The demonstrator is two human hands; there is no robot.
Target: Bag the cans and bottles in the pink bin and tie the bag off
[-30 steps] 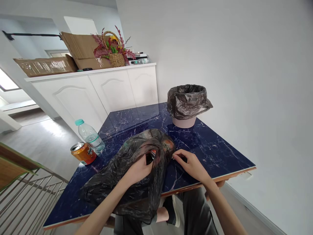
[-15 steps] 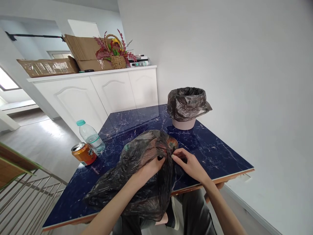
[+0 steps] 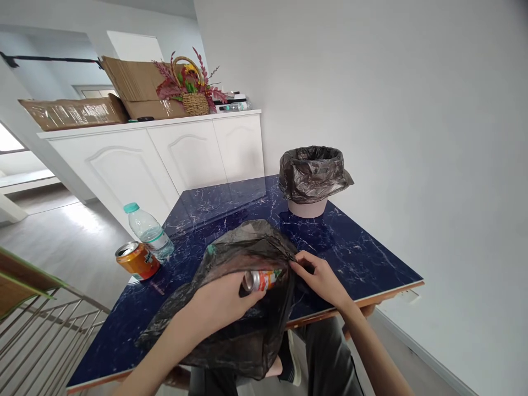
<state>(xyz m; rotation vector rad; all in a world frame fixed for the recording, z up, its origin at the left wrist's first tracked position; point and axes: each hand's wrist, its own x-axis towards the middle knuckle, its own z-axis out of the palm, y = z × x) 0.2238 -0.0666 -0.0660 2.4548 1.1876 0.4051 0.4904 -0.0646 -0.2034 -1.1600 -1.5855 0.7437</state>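
A black plastic bag (image 3: 243, 346) lies spread over the near part of the blue marbled table (image 3: 223, 203). My left hand (image 3: 231, 297) is at the bag's opening, fingers wrapped round an orange and white can (image 3: 264, 279) whose silver end faces left; part of the can is hidden by the bag. On the bag's right edge, my right hand (image 3: 315, 275) pinches the plastic. Something green shows through the bag at its upper left.
An orange can (image 3: 138, 261) and a clear bottle with a teal cap (image 3: 150, 231) stand at the table's left edge. Farther back is a bin lined with a black bag (image 3: 311, 179). A white cabinet (image 3: 198, 148) holds cardboard boxes and a flower basket.
My left hand has moved left and down, and a can now shows in its grip. The bag's mouth is wider. My right hand has stayed at the bag's edge.
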